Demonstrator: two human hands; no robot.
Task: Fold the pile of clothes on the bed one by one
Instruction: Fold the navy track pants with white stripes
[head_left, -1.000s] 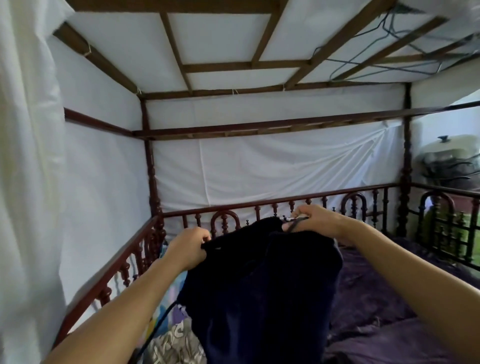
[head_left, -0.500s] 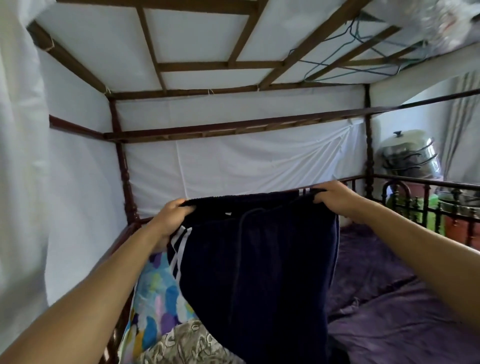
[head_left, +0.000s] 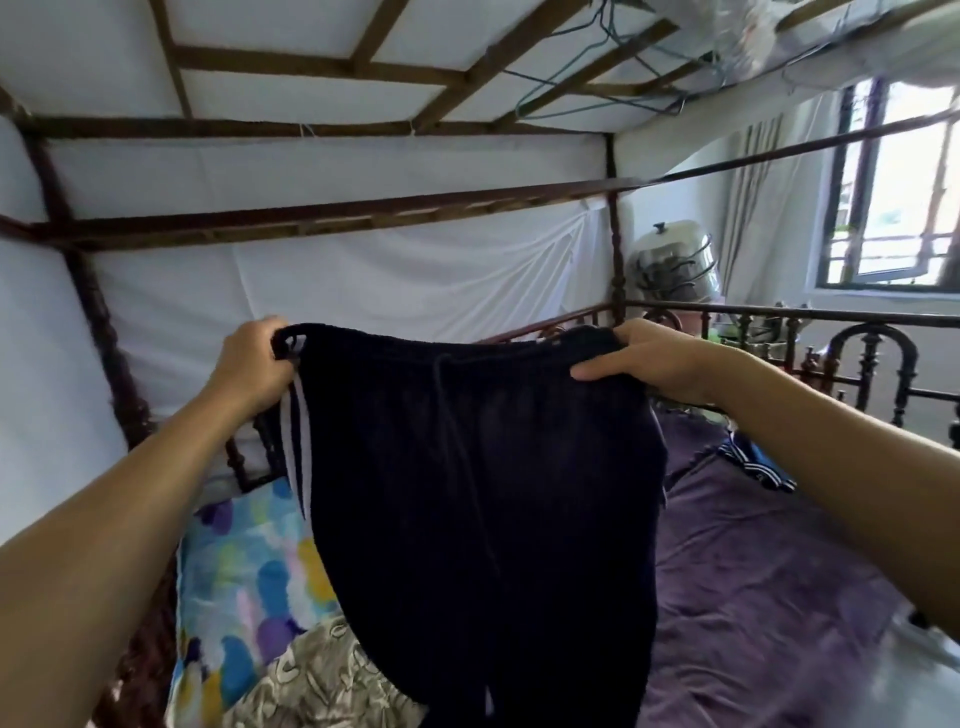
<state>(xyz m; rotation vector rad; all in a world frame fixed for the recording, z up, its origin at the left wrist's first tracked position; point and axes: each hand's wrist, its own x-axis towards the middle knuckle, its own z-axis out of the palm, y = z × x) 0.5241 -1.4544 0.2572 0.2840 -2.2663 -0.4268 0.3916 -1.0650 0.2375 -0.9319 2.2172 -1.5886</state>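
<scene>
The bed (head_left: 753, 571) is covered with a wrinkled purple sheet and fenced along its far and right edges by a dark rail (head_left: 779, 317) of turned spindles. By the left edge lies a bright cloth (head_left: 244, 561) blotched blue, yellow and purple. A grey patterned cloth (head_left: 317, 680) overlaps it at the near left corner. Near the right edge, toward the far corner, 1 blue garment with white stripes (head_left: 753, 462) lies crumpled.
</scene>
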